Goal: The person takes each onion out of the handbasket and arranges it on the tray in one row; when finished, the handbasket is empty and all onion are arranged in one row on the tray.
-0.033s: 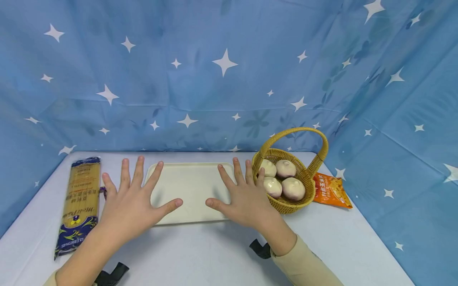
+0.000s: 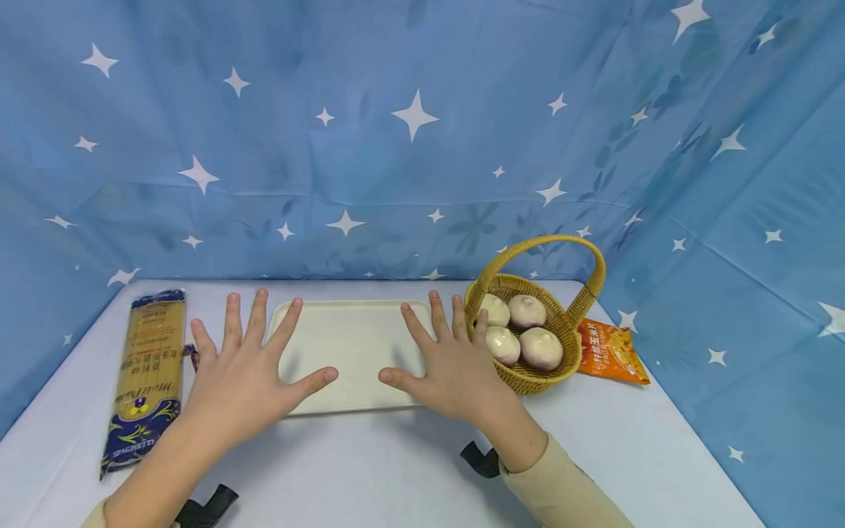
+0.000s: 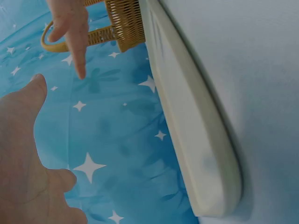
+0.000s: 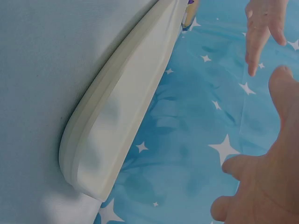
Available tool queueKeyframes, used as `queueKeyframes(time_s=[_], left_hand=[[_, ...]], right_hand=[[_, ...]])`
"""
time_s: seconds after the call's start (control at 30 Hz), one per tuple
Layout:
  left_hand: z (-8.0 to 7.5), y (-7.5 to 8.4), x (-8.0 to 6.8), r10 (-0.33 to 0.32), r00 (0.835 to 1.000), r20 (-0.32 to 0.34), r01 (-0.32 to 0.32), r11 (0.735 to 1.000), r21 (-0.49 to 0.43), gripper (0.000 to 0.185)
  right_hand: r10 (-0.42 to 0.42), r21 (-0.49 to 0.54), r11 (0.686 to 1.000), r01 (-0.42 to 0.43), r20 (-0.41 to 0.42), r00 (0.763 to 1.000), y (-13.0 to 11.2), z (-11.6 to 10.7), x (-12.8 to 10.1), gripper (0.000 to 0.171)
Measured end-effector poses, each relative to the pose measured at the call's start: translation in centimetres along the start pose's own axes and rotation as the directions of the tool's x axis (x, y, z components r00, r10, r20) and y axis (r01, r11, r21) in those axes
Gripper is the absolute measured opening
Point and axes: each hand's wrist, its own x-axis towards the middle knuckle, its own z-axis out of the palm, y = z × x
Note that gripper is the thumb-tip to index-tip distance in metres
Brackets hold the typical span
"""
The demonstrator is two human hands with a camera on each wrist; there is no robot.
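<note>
Both my hands hover palm down with fingers spread, holding nothing. My left hand (image 2: 240, 385) is over the left end of a cream rectangular tray (image 2: 350, 352), its little finger close to a spaghetti pack (image 2: 150, 367). Over the tray's right end is my right hand (image 2: 462, 374); its fingertips overlap a wicker basket (image 2: 538, 385) in the head view. Several round whitish things (image 2: 527, 311) with purplish bases and small pointed tops lie in the basket. Both wrist views show the hands raised above the tray (image 3: 187, 116), thumbs toward each other.
An orange snack packet (image 2: 610, 353) lies right of the basket, whose tall arched handle (image 2: 548, 240) stands up. A small dark purple thing (image 2: 191, 356) shows partly behind my left hand. A blue star-patterned curtain (image 2: 370, 161) hangs behind and right of the white table (image 2: 370, 469).
My left hand has shifted very slightly to the right. Nothing else visibly differs.
</note>
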Motion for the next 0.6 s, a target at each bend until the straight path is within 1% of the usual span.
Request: queueKeyframes(time_s=[0.33,0.6], left_hand=[[0.52,-0.47,0.03,0.002,1.000,-0.005,-0.002,1.000,-0.004,0.118],[0.48,-0.51,0.04,0.016,1.000,-0.016,-0.016,1.000,-0.016,0.117]], right_hand=[[-0.007,-0.030,1.000,0.008,0.002,1.000,-0.29,-0.24,-0.15,0.112],[-0.002,-0.012,1.000,0.002,-0.007,1.000,-0.08,-0.39,-0.06,0.112]])
